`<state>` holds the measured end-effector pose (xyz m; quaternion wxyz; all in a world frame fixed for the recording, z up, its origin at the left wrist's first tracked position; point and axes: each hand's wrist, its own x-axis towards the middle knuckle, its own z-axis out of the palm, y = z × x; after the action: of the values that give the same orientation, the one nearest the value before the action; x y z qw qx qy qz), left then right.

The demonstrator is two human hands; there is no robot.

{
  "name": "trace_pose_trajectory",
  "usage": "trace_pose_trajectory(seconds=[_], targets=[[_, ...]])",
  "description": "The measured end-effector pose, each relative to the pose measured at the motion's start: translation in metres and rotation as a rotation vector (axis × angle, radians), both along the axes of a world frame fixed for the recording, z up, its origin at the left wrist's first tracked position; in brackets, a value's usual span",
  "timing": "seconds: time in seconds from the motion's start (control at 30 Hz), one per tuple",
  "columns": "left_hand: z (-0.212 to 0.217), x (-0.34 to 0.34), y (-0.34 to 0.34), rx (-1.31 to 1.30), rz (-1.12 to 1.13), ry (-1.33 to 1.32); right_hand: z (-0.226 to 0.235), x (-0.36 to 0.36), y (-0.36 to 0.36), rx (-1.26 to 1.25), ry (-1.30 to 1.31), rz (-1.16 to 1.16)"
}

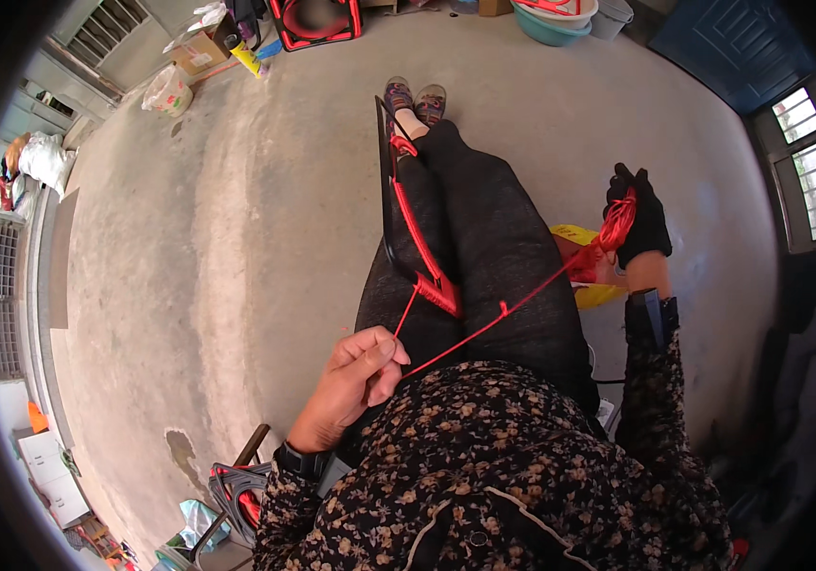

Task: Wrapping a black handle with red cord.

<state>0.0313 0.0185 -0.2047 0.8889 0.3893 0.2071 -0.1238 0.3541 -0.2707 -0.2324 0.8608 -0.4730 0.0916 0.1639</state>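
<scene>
Your bare left hand [356,381] is at your lap, just below the near end of the black frame [386,214]; its fingers are together, clamped on the red cord [466,337]. The frame lies lengthwise along your left leg, its far end close to your shoes [430,102]; red wrapping [412,221] covers part of one long side and the near corner. From that corner, the cord drops in a short, straight run to your left hand; from there, it rises in a long slant across your thighs to your right hand [646,221], with a small knot-like tuft partway.

Your right hand wears a black glove and is held out to the right; its fingers are closed round the red bundle [619,221]; the exact grip of each finger cannot be told against the dark glove. A yellow bag [600,296] sits just beside your right wrist, on the floor [284,190]; a white bucket [168,92] stands well apart, at far left.
</scene>
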Motion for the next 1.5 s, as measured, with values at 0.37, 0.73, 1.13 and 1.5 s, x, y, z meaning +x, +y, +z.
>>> trace_pose_trajectory(seconds=[0.37,0.73,1.13,1.5], targets=[[0.031,0.043,0.024,-0.01,0.415,-0.359,0.058,-0.047,0.038,-0.338,-0.218,0.353],[-0.007,0.015,0.049,0.073,0.735,0.018,0.037,-0.081,0.054,-0.516,-0.784,0.746],[0.055,0.051,-0.019,0.767,-0.034,-0.388,0.086,-0.134,0.08,-0.854,-1.289,0.974],[0.046,0.016,-0.002,0.814,-0.252,-0.292,0.06,-0.126,0.039,-0.751,-0.761,0.579]])
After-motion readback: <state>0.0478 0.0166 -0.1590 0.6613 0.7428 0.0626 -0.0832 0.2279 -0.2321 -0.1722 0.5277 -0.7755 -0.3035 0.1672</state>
